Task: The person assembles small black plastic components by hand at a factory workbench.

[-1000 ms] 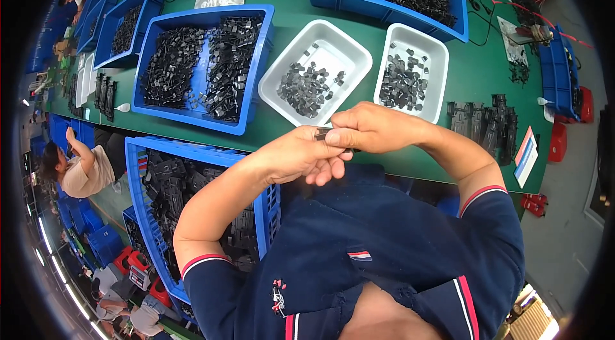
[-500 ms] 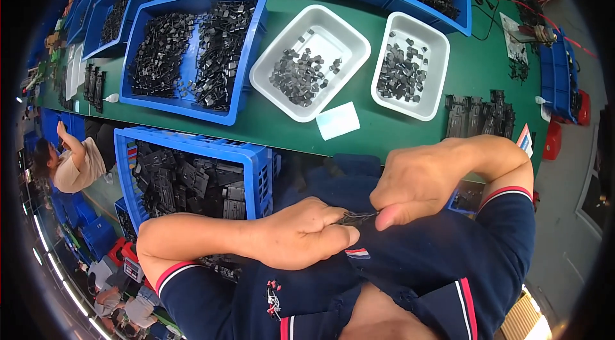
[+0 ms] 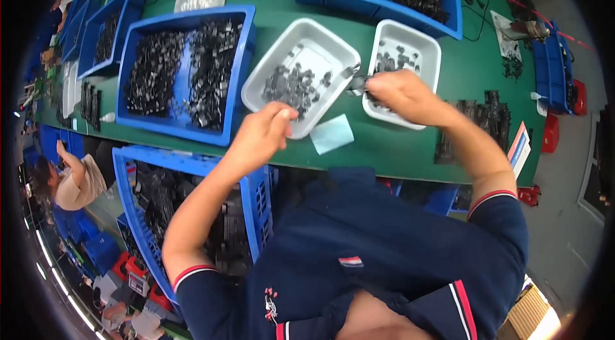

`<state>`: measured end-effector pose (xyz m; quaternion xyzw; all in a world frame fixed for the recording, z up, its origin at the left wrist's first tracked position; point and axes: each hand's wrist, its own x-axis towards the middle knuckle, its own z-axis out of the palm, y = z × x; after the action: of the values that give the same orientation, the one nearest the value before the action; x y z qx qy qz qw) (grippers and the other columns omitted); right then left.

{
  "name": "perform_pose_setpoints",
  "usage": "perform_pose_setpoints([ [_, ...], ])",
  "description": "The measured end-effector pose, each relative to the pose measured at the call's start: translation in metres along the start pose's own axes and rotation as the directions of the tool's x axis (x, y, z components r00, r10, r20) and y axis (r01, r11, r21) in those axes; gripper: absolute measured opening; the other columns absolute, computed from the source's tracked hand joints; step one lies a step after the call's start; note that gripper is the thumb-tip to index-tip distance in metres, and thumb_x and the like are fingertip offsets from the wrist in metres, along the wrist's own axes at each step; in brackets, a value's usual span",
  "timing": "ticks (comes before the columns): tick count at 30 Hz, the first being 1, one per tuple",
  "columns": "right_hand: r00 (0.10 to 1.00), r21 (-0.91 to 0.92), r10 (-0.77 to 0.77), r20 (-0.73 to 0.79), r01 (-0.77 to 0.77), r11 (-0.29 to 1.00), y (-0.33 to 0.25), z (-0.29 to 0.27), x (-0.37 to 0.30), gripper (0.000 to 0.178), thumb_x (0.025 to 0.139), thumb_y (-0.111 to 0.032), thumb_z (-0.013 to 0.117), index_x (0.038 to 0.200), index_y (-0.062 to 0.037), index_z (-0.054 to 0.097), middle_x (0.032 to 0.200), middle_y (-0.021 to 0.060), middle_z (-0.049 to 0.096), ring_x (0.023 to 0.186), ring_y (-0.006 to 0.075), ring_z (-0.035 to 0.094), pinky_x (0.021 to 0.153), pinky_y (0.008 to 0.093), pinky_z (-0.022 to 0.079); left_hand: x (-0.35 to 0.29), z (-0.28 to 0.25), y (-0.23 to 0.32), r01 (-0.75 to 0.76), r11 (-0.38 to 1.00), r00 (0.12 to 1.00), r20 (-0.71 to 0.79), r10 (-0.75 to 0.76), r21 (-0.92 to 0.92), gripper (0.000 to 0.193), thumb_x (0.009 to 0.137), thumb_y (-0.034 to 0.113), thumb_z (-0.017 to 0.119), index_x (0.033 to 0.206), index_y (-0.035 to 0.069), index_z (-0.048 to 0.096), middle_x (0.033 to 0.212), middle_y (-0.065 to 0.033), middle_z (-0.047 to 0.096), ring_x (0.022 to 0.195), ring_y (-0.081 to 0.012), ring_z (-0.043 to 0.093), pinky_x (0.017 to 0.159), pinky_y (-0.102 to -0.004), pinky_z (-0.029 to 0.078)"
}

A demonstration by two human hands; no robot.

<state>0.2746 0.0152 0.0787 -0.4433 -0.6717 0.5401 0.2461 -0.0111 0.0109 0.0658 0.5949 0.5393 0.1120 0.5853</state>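
Observation:
My right hand (image 3: 405, 95) reaches over the smaller white tray (image 3: 434, 51). Its fingers are closed on a small black part (image 3: 357, 85) with a shiny face, which sticks out toward the larger white tray (image 3: 259, 83). At that larger tray's near left rim is my left hand (image 3: 259, 136), thumb and fingers pinched together. Whatever it may hold is hidden. Loose small black pieces (image 3: 291, 87) lie in the larger tray, and similar pieces (image 3: 400, 58) are in the smaller one, partly covered by my right hand.
Blue bins (image 3: 234, 71) of small black parts stand at left and at the back (image 3: 371, 1). A blue crate (image 3: 256, 212) with larger black parts sits below the table edge. A pale paper (image 3: 333, 135) and stacked black parts (image 3: 490, 112) lie nearby. A person (image 3: 80, 180) is at far left.
Both hands have moved away from my chest, forward over the white trays, and apart from each other. The thin dark item between them is no longer stretched from hand to hand.

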Motion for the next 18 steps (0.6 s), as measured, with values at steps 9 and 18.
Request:
perform_pose_setpoints([
  [9,1.000,-0.156,0.009,-0.008,-0.011,0.988,0.021,0.040,0.026,0.039,0.094,-0.030,0.046,0.069,-0.0005,0.050,0.055,0.0106,0.045,0.050,0.0184,0.045,0.052,0.0313,0.040,0.120,0.023,-0.091,-0.059,0.863,0.977,-0.150,0.153,0.501,0.037,0.090,0.029,0.049,0.115,0.004,0.057,0.099,-0.0208,0.062,0.090,-0.0364,0.060,0.080,-0.0413,0.046],
  [18,0.998,-0.060,0.048,-0.044,-0.051,0.997,0.046,0.046,0.039,0.044,0.093,-0.038,0.046,0.073,-0.0006,0.056,0.057,0.0121,0.051,0.053,0.0221,0.050,0.055,0.0339,0.043,0.118,0.001,-0.083,-0.231,0.957,0.947,-0.186,0.262,0.175,0.045,0.092,0.038,0.046,0.111,-0.001,0.059,0.109,-0.0203,0.060,0.100,-0.0307,0.058,0.087,-0.0358,0.043],
])
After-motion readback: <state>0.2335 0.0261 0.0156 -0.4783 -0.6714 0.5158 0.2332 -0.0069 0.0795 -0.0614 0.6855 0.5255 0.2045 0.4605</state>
